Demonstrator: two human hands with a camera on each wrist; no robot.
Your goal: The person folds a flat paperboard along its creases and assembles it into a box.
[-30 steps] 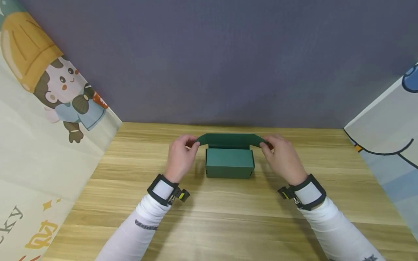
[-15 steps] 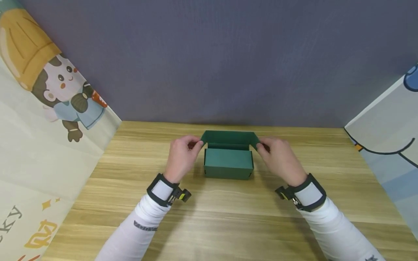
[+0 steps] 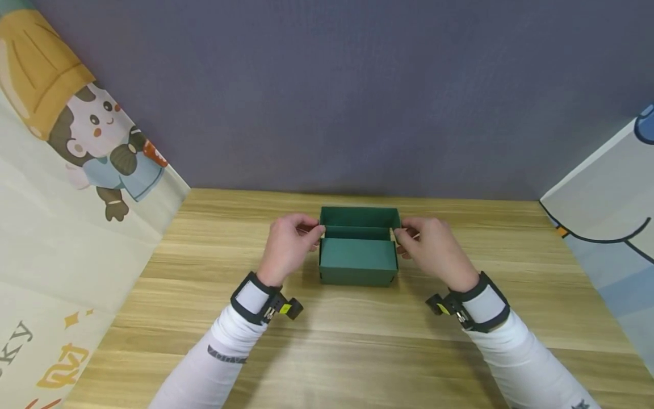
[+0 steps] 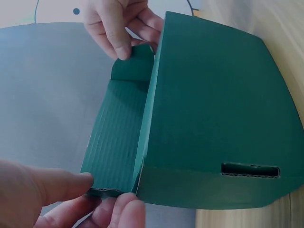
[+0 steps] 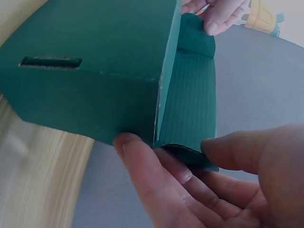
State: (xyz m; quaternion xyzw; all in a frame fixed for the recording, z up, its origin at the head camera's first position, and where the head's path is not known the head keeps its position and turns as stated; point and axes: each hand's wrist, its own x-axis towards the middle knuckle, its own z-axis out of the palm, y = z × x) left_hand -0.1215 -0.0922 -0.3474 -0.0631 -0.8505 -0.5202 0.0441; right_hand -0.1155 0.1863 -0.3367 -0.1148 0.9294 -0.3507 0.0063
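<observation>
A green cardboard box (image 3: 359, 253) stands on the wooden table, with a flap (image 3: 360, 217) raised along its far side. My left hand (image 3: 289, 245) pinches the small ear at the flap's left end between thumb and fingers. At the opposite end, the right hand (image 3: 436, 247) pinches the matching ear (image 5: 187, 154). Both ears are bent toward the box. The left wrist view shows the flap's ribbed inner face (image 4: 116, 128) beside the box's top panel (image 4: 213, 95), and a narrow slot (image 4: 250, 170) near a lower corner. The inside of the box is hidden.
The wooden tabletop (image 3: 347, 346) extends around the box on all sides. Behind it rises a plain grey-blue backdrop (image 3: 337, 102). Cartoon-printed cloth (image 3: 30, 227) hangs at the left, and another printed cloth (image 3: 608, 216) hangs at the right. Each wrist wears a strapped camera.
Both hands have drawn inward, folding the flap's splayed ears toward the box. In the last half second, the box has shifted slightly toward me in the head view.
</observation>
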